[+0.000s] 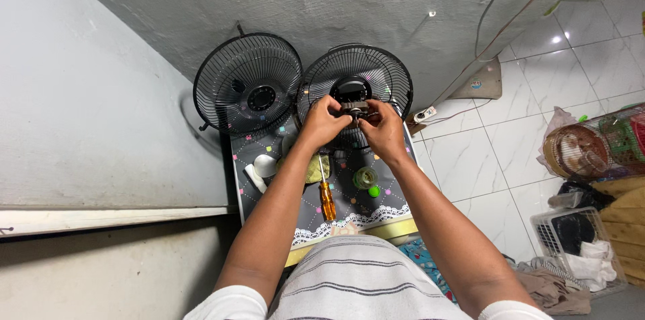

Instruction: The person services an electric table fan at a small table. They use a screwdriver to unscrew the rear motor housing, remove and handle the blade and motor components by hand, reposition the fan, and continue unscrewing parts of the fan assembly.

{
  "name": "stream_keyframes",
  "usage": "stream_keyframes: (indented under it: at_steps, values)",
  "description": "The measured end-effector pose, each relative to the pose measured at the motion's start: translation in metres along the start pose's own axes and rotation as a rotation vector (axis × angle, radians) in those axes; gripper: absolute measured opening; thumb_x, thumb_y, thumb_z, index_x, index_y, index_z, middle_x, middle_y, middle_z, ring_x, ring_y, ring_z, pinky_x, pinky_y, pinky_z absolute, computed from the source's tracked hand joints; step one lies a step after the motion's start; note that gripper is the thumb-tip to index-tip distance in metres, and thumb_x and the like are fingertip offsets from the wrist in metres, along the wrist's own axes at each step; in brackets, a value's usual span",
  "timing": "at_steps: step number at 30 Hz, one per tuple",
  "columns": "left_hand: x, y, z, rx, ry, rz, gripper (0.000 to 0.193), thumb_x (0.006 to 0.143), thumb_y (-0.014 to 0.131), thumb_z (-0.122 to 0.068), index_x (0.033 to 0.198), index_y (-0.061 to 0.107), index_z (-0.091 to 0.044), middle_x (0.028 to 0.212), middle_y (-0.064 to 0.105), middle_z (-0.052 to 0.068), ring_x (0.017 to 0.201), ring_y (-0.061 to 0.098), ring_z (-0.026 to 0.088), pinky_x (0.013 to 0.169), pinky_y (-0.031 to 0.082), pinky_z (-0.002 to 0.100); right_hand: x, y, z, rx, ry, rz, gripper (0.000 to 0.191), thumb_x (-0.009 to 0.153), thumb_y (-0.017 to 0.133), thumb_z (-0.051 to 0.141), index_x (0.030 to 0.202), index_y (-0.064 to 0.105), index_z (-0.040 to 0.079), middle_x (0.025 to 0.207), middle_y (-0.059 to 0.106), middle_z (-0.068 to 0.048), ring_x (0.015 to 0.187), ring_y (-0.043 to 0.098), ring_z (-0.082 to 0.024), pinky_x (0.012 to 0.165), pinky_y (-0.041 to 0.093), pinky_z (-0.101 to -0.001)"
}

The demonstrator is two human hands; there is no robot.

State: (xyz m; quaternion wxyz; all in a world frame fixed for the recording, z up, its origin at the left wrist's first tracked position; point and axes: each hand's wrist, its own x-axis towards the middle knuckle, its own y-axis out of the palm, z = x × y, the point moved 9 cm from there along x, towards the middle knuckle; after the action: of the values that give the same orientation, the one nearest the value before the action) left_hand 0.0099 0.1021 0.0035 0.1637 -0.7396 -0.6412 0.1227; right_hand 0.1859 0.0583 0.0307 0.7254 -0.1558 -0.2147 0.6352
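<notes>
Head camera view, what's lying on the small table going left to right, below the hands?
White cup → orange-handled screwdriver → green round piece, all on the patterned tablecloth.

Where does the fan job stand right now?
Looks done: one fan guard stands apart against the wall, and the screwdriver lies on the table. In hand: left hand and right hand grip the hub at the second fan guard. Left: apparently putting the parts together again.
</notes>
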Motion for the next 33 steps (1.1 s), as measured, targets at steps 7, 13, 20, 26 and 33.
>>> stream_keyframes:
  at_steps: [7,13,20,26,33]
  values:
    - [-0.006,0.02,0.005,-0.255,-0.003,0.164,0.037,0.08,0.081,-0.005,0.108,0.057,-0.002,0.101,0.07,0.008,0.077,0.067,0.011,0.068,0.055,0.027,-0.001,-0.003,-0.011,0.137,0.028,0.042,0.052,0.081,0.076,0.004,0.131,0.062,0.001,0.114,0.07,-0.01,0.096,0.074,-0.015,0.083,0.06,-0.0283]
    - [-0.006,0.02,0.002,-0.386,0.002,0.188,0.033,0.083,0.072,0.007,0.111,0.056,-0.001,0.103,0.066,0.008,0.081,0.067,0.011,0.07,0.055,0.026,-0.004,-0.005,0.003,0.156,0.106,0.13,0.063,0.078,0.072,0.003,0.14,0.056,0.001,0.115,0.07,-0.011,0.101,0.07,-0.015,0.088,0.056,-0.029]
    - [-0.011,0.015,0.003,-0.432,-0.045,0.211,0.047,0.081,0.062,0.015,0.123,0.054,-0.004,0.108,0.063,0.007,0.093,0.068,0.013,0.077,0.059,0.026,-0.006,0.001,0.001,0.167,0.134,0.201,0.044,0.085,0.067,-0.001,0.129,0.064,0.0,0.115,0.07,-0.01,0.101,0.071,-0.014,0.089,0.057,-0.0294]
    - [-0.01,0.012,0.011,-0.512,-0.04,0.238,0.046,0.081,0.057,0.018,0.121,0.055,-0.004,0.11,0.06,0.005,0.099,0.067,0.013,0.082,0.06,0.027,0.006,-0.007,-0.022,0.343,0.164,-0.01,0.029,0.092,0.062,0.002,0.12,0.067,-0.004,0.104,0.071,-0.011,0.088,0.071,-0.015,0.08,0.061,-0.0299]
    - [-0.016,0.015,0.015,-0.496,-0.039,0.249,0.046,0.081,0.061,0.017,0.121,0.054,-0.006,0.108,0.058,0.004,0.098,0.063,0.01,0.085,0.057,0.026,0.008,-0.016,-0.02,0.065,0.194,-0.106,0.023,0.089,0.069,0.011,0.106,0.073,-0.004,0.088,0.074,-0.008,0.074,0.069,-0.015,0.07,0.056,-0.0311]
